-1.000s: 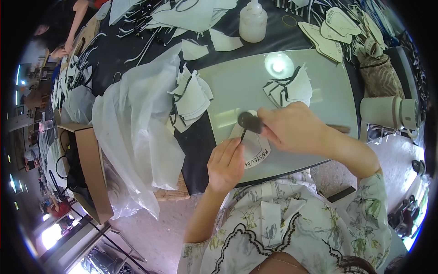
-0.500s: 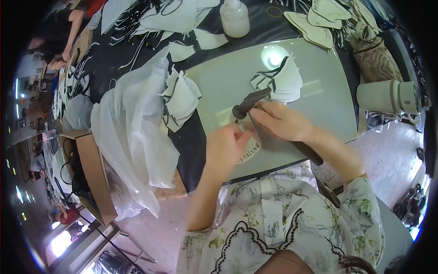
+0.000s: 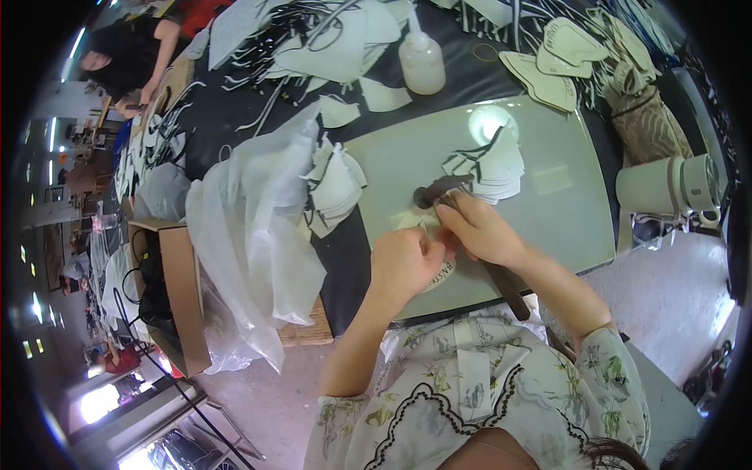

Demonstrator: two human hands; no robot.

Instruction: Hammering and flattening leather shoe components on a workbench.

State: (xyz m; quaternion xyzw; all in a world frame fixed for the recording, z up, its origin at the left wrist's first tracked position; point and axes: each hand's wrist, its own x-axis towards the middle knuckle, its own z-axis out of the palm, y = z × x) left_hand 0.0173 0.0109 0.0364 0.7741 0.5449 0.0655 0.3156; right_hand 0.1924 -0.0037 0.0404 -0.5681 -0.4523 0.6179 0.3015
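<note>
My right hand (image 3: pixel 487 229) is closed round a hammer (image 3: pixel 509 291), its dark head pointing up and left and its handle slanting down towards me. Close beside it, my left hand (image 3: pixel 407 262) is closed with thumb and finger together on a pale curved piece (image 3: pixel 440 280) marked with lettering. That piece lies on a smooth greenish board (image 3: pixel 560 235), partly covered by both hands. Just beyond the hammer head sits a stack of white pieces with black edging (image 3: pixel 499 174). A similar stack (image 3: pixel 338 192) stands at the board's left edge. The fingertips are partly hidden.
A translucent plastic sheet (image 3: pixel 247 235) drapes over the table's left side, by an open cardboard box (image 3: pixel 188 301). At the back stand a white bottle (image 3: pixel 423 64) and pale templates (image 3: pixel 540 82). A lidded flask (image 3: pixel 658 188) is at right. Another person (image 3: pixel 133 55) works at far left.
The view has shifted, so the table sits lower and further right. My hands have drawn closer together, and the hammer head has turned flatter over the piece.
</note>
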